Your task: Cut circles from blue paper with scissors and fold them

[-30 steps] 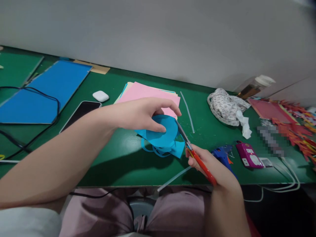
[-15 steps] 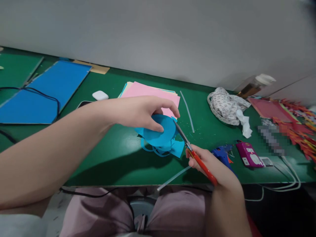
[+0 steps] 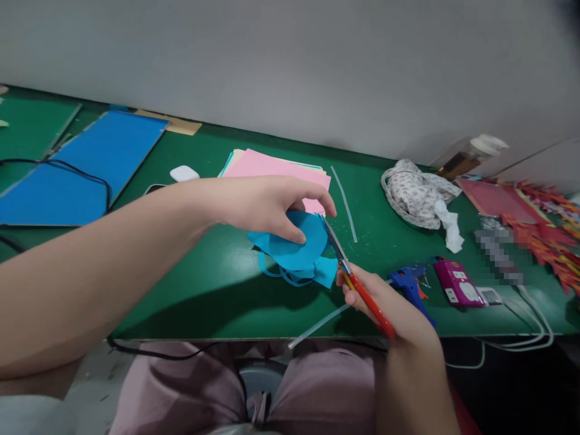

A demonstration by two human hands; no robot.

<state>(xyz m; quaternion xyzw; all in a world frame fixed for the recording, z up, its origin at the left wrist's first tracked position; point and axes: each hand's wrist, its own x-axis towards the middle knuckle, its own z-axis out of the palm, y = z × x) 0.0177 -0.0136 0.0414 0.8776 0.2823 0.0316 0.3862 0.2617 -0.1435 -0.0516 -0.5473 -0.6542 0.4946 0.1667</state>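
My left hand (image 3: 281, 208) pinches a round blue paper piece (image 3: 304, 251), thumb on top and the other fingers partly hidden behind it. In my right hand (image 3: 374, 296) is a pair of scissors (image 3: 366, 299) with red handles. Their blades lie along the right edge of the blue paper, tips near its upper right rim. Below the disc, blue paper scraps (image 3: 326, 272) and thin curled strips rest on the green table (image 3: 199, 290). A stack of pink and other coloured paper (image 3: 267, 166) lies behind my left hand.
Clear glue sticks (image 3: 345, 205) lie behind and in front of the scissors. To the right are a blue glue gun (image 3: 412, 287), a magenta power socket (image 3: 458, 284), a patterned cloth (image 3: 410, 193) and a bottle (image 3: 469, 156). Blue board (image 3: 90, 169) and black cable lie left.
The blue disc and my left hand have shifted slightly to the right. The scissor blades look closer together along the disc's edge.
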